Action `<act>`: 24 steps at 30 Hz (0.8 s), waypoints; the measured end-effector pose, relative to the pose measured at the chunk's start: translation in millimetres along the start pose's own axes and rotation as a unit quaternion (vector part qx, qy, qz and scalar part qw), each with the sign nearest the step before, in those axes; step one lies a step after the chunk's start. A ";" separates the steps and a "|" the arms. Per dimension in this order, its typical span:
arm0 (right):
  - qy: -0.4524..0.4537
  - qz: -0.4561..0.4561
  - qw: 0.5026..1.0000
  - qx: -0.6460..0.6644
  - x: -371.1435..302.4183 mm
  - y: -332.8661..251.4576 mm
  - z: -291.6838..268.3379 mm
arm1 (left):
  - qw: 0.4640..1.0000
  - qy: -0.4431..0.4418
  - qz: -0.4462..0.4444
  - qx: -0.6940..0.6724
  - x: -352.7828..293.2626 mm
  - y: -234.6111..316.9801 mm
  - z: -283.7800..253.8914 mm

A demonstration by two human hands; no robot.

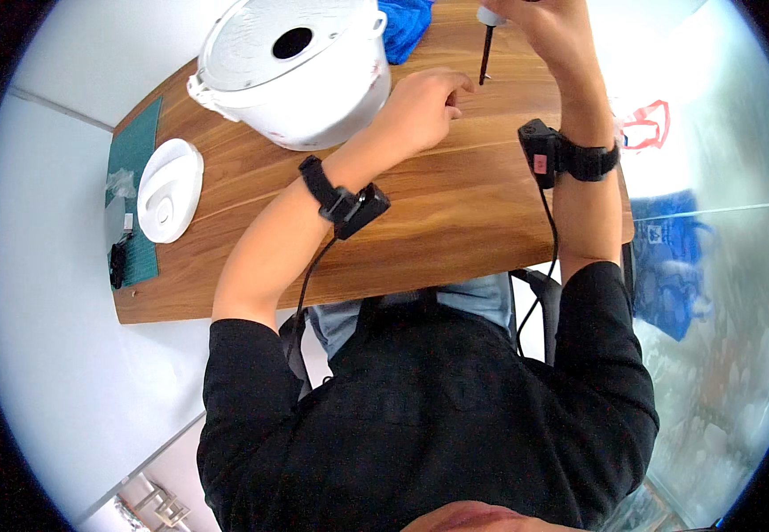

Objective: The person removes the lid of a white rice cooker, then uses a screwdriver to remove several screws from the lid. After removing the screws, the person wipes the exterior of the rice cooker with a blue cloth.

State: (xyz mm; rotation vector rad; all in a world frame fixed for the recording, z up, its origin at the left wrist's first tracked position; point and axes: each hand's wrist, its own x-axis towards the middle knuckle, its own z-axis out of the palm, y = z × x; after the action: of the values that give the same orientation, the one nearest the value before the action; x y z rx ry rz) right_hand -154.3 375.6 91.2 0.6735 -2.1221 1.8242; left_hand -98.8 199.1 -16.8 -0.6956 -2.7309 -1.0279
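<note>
My right hand (544, 31) is at the top edge of the head view, its fingers partly cut off, closed round the pale handle of a screwdriver (487, 55). The dark shaft points down toward the wooden table. Beside its tip is a tiny shiny piece (487, 78), perhaps a screw. To the left of the tip, my left hand (424, 106) hovers low over or rests on the tabletop, fingers apart and slightly bent, holding nothing visible. Left of that hand stands a white round appliance body (331, 97), like a rice cooker's, showing a silvery disc with a dark round hole.
A white oval cover (170, 191) lies on the wooden table (438, 222) at left, partly over a green cutting mat (143, 142) with clear plastic and a black item. Blue cloth or plastic (407, 31) sits behind the appliance. A blue bag (668, 266) is beyond the table's right edge.
</note>
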 end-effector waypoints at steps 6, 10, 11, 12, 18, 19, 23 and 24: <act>-0.016 0.024 0.999 0.040 3.7 32.4 -10.2 | 0.992 -0.073 0.010 0.100 26.8 -35.3 33.3; 0.003 0.027 1.000 -0.001 7.3 30.2 -20.7 | 0.984 -0.132 -0.034 0.114 44.7 -26.1 31.7; 0.006 0.024 1.000 -0.008 7.3 30.3 -21.3 | 0.982 -0.136 -0.029 0.129 46.3 -26.7 32.5; 0.009 0.021 1.000 -0.016 6.9 30.5 -21.5 | 0.979 -0.141 -0.024 0.143 47.4 -28.0 32.4; 0.012 0.025 0.999 -0.040 5.2 26.8 -26.4 | 0.964 -0.123 0.039 0.234 48.8 -38.3 38.4; 0.015 0.029 0.999 -0.039 4.5 25.8 -26.8 | 0.963 -0.117 0.043 0.237 49.1 -36.2 38.2; 0.006 0.016 1.000 -0.017 5.8 32.3 -29.0 | 0.963 -0.119 0.028 0.241 50.4 -29.5 37.8; 0.006 0.010 1.000 -0.016 6.1 33.8 -28.9 | 0.963 -0.116 0.031 0.241 50.8 -30.6 38.3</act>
State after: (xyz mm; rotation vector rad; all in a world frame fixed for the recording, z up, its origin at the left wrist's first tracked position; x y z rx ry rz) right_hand -179.4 406.3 70.3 0.6342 -2.1542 1.7962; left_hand -156.8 222.9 -49.2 -0.8434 -2.9554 -0.2495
